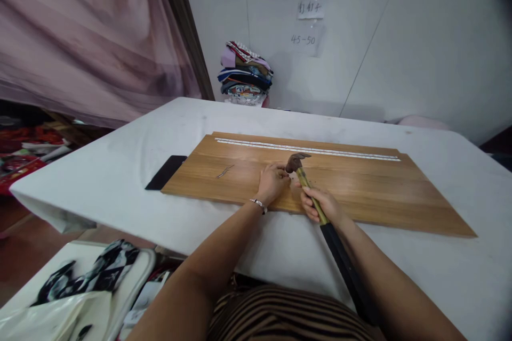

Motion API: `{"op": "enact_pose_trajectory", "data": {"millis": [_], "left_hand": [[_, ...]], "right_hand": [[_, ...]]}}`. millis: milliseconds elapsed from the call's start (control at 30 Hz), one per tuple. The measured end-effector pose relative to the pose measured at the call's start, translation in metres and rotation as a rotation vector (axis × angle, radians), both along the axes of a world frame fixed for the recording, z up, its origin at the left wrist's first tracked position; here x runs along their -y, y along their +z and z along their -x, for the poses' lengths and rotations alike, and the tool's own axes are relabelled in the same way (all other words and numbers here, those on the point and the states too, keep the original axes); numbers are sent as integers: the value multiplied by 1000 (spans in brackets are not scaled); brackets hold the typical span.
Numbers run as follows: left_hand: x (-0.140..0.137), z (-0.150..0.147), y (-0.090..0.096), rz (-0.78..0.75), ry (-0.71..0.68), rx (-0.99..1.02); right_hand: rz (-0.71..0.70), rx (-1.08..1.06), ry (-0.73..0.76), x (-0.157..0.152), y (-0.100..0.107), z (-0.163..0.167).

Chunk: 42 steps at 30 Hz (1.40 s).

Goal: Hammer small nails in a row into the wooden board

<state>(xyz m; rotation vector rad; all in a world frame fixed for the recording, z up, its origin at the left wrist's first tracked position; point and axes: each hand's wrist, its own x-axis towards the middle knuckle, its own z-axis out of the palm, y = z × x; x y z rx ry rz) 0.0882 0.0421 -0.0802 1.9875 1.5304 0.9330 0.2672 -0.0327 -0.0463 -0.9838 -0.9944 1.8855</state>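
Striped garment (288,314) at near edge. Right hand (326,203) grasps the hammer (335,244) — head over the wooden board (384,186), beside left hand (274,182) (whether it pinches anything: cannot tell).

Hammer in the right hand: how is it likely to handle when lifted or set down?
The hammer is probably head-heavy, since its brownish head looks like metal. Its long, straight handle should stay stiff. Laid on the board, it would likely resist rolling, as the claw juts out sideways.
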Motion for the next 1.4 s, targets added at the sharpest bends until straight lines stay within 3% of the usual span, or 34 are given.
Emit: {"op": "enact_pose_trajectory", "data": {"millis": [367, 467, 733, 900, 1400], "left_hand": [[3, 12, 3, -11, 0, 81], [-2, 32, 7, -21, 77, -9], [-17, 73, 18, -91, 89, -374], [-16, 73, 13, -69, 126, -476], [-17, 73, 9, -44, 202, -452]], "right_hand": [[-11, -11, 3, 1, 0, 0], [-10, -6, -8, 3, 4, 1], [-22, 38, -12, 7, 9, 5], [1, 66, -11, 6, 5, 8], [-2, 64, -14, 6, 3, 6]]}}
